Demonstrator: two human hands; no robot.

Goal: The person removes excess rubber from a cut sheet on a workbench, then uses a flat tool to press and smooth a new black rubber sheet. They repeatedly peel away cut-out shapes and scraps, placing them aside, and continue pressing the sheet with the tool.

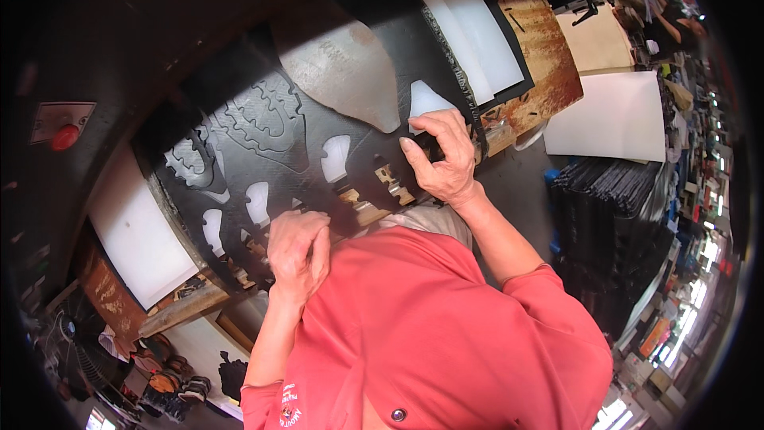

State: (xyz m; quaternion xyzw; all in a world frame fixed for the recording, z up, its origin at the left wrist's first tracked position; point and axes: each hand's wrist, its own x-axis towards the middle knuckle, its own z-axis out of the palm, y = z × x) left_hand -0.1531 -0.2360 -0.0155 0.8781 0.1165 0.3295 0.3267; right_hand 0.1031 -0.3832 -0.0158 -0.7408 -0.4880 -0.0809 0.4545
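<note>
A black rubber-like sheet (318, 179) lies in front of me, with several sole-like holes cut through it and white or wood showing beneath. My left hand (298, 251) is closed at its near edge, the fingers bent and their tips partly hidden. My right hand (443, 155) rests near the right end of the sheet, thumb and fingers apart and curved, beside a hole. Beyond it, a flat grey sole-shaped plate (342, 68) lies on the sheet. To its left, notched sole outlines (259, 115) with a textured surface show in the sheet.
White boards lie under the sheet at the left (143, 227) and the right (469, 28), on a worn wooden base (541, 56). A dark machine part with a red button (65, 137) overhangs at the left. Stacked black sheets (613, 207) stand at the right.
</note>
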